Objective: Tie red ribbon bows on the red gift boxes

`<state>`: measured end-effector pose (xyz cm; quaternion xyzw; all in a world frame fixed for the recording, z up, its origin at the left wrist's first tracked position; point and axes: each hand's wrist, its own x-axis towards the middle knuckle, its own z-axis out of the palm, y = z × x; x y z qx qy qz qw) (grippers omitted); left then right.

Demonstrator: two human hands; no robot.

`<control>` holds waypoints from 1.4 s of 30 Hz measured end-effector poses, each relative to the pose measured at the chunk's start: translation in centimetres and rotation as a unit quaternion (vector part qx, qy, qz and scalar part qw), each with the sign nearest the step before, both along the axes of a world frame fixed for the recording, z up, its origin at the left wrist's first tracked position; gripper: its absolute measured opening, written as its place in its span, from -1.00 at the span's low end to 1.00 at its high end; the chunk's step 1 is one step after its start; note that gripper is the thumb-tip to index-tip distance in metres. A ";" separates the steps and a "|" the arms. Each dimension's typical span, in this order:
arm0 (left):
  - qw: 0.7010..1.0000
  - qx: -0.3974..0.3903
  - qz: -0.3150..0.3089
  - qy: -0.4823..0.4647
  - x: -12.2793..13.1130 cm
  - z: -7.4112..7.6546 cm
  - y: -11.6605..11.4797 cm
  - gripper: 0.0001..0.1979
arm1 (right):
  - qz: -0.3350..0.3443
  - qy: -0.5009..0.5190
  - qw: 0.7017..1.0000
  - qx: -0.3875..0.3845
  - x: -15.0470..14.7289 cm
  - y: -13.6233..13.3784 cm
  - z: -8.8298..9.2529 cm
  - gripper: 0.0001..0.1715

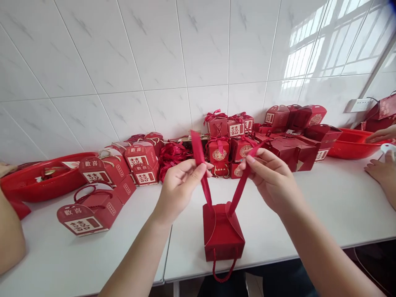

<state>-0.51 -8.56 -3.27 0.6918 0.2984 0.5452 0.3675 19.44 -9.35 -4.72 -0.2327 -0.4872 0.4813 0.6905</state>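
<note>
I am facing a white tiled wall and working at a white table that is running the full width below it. A red basin is sitting at the far left and another basin at the far right, where another person's hand is resting on the tabletop. Between the basins a heap of red gift boxes is lying along the wall; the big handled one nearest me on the left is showing 歡喜 on its band and 囍 on its white label, and the small bowed one at the back is showing 囍 too. My own box is standing upright by the front edge of the table, straight below the gap between my hands and nearer to me than they are, with no writing I can read on it. My left hand is pinching one end of the ribbon and my right hand is pinching the other end, both closed firmly on it. The two ends are rising from the box top in a V, the left one steep and leaning left, the right one slanting up to the right. Both hands are about equally near the box. A cord loop is hanging off its front over the table edge.
</note>
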 end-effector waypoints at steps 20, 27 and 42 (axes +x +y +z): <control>0.981 0.042 -0.012 0.187 1.3 0.0 -0.4 -0.73 | 0.112 -0.205 0.969 0.085 -1.5 -0.6 -1.1 -0.72; 0.980 -0.091 -0.115 0.138 0.0 -1.1 0.4 -0.70 | -0.003 -0.353 0.905 0.238 -0.5 0.1 -2.2 -0.76; 0.917 0.103 0.125 0.365 -3.6 -3.0 -2.5 -0.77 | -0.294 -0.473 0.770 0.313 2.3 -0.8 -5.9 -0.62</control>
